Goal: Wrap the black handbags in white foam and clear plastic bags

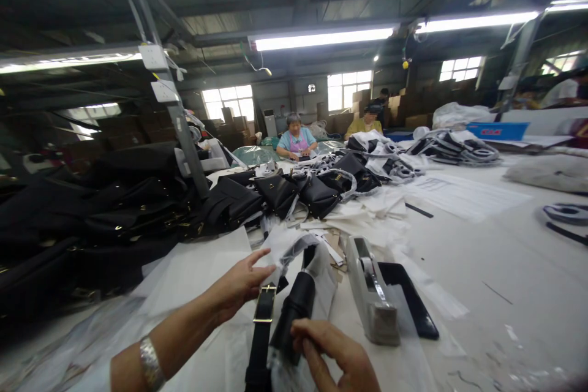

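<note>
A black leather bag (294,306) lies in front of me, partly covered by thin white wrapping (325,282). Alongside its left edge runs a black strap with a gold buckle (265,304). My left hand (243,285) reaches in from the left with thumb and fingers spread, next to the buckle and holding nothing visible. At the bag's lower right is my right hand (337,352), its fingers curled and the thumb brought close to them. Whatever the right fingertips pinch there is too small or hidden to make out.
A tape dispenser (374,294) stands right of the bag, beside a black phone (408,300). Black bags (275,193) are heaped ahead, with a larger dark pile (101,214) at left. White sheets (197,263) cover the tabletop. A co-worker (297,138) sits across.
</note>
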A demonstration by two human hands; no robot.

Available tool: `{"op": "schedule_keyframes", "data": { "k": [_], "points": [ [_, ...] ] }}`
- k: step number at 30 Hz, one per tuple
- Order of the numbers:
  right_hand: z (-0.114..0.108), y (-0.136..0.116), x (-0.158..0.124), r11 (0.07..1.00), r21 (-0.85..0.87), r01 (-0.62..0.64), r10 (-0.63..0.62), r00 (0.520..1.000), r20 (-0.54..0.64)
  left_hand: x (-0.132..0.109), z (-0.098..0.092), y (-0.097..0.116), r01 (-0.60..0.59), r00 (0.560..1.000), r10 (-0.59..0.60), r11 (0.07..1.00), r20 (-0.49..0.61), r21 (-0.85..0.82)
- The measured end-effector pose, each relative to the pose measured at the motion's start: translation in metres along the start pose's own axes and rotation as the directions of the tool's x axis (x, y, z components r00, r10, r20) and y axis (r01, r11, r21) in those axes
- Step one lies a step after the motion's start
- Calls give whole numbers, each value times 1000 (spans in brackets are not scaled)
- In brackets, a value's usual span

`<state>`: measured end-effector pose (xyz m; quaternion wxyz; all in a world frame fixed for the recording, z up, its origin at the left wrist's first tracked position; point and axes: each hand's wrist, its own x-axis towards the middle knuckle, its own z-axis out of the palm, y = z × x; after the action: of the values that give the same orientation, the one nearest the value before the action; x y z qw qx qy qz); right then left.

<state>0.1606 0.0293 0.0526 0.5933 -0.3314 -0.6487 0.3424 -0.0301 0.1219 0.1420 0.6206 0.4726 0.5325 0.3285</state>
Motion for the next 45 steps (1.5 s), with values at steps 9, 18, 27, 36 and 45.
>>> {"op": "schedule_keyframes", "data": {
  "k": [9,18,27,36,45],
  "points": [
    [-4,-30,83,655,511,-557,460,830,314,-72,13,59,-420,907,419,907,43,28],
    [5,-35,96,514,608,-605,357,795,490,-97,15,55,-330,934,337,941,119,-69],
    [-6,-37,80,454,723,-520,263,854,449,-103,25,63,-144,990,141,970,-33,-196],
    [-18,-36,92,397,851,-343,262,931,253,-116,38,54,-105,993,105,994,51,-3],
    [-15,-39,92,456,825,-335,275,934,228,-121,38,54,-85,996,83,987,21,134]
  ]
}}
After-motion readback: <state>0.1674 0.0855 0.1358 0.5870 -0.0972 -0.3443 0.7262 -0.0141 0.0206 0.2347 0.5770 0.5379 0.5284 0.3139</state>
